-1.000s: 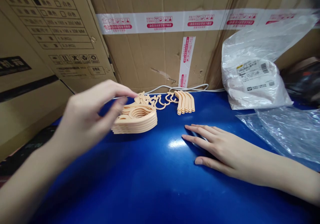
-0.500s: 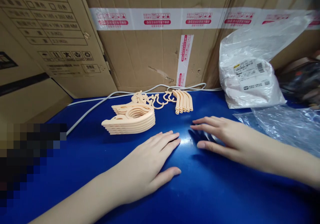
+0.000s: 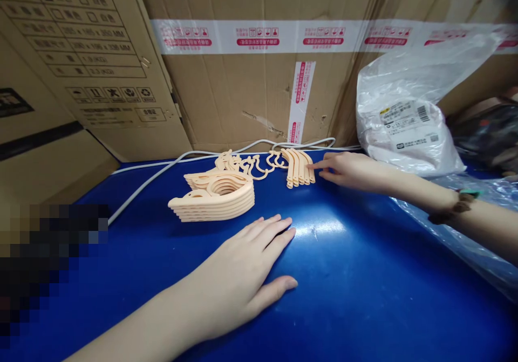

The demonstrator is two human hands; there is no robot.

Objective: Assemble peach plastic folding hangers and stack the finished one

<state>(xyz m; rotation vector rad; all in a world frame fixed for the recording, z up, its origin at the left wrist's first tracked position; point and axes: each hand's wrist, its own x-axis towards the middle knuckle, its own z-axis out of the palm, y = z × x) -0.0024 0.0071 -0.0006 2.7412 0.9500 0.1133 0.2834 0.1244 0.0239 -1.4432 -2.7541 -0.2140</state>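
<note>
My left hand [image 3: 243, 270] lies flat and open on the blue tabletop [image 3: 343, 275], just in front of a stack of peach plastic hanger pieces [image 3: 216, 197]. My right hand [image 3: 348, 170] is stretched far forward, fingers extended, its fingertips touching a small row of peach curved arm pieces [image 3: 298, 166] at the back of the table. A few peach hook pieces [image 3: 253, 163] lie between the stack and the row. Neither hand holds anything.
Large taped cardboard boxes [image 3: 251, 81] wall off the back and left. A white cable [image 3: 162, 170] runs along the table's back edge. A white labelled plastic bag [image 3: 404, 119] stands at the right, with clear plastic film [image 3: 465, 227] under my right forearm.
My left hand dropped from beside the stack to lie flat on the table. My right hand moved from the table's middle forward to the curved arm pieces.
</note>
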